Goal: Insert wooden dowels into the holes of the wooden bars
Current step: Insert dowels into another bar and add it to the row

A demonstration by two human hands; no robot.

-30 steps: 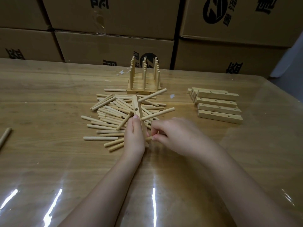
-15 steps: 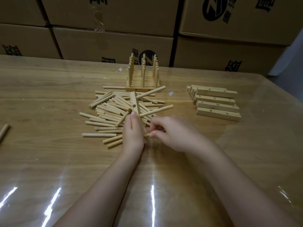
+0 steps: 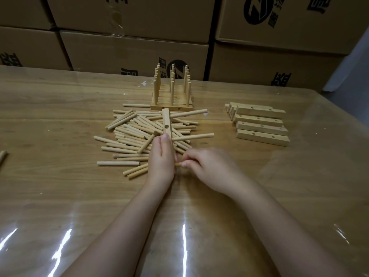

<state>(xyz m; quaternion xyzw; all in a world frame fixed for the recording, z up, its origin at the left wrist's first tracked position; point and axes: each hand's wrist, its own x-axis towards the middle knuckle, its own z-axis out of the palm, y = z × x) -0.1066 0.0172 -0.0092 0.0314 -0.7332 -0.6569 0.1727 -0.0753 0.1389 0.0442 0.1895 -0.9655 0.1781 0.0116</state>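
My left hand (image 3: 161, 158) grips a wooden bar (image 3: 166, 122) that points away from me over the heap of loose dowels (image 3: 131, 136). Two dowels stick out of the bar's right side, an upper dowel (image 3: 189, 113) and a lower dowel (image 3: 194, 136). My right hand (image 3: 207, 166) pinches a third dowel (image 3: 178, 164) at the bar's near end, right beside my left hand. Most of that dowel is hidden by my fingers, so its seat in the bar cannot be seen.
A group of finished bars with upright dowels (image 3: 171, 90) stands behind the heap. Several bare bars (image 3: 261, 124) lie in a row at the right. One stray dowel (image 3: 2, 156) lies at the left edge. Cardboard boxes (image 3: 135, 48) wall off the table's far side.
Both hands have stayed close together at the bar's near end. My right fingers have shifted slightly on the short dowel; the bar keeps its pose.
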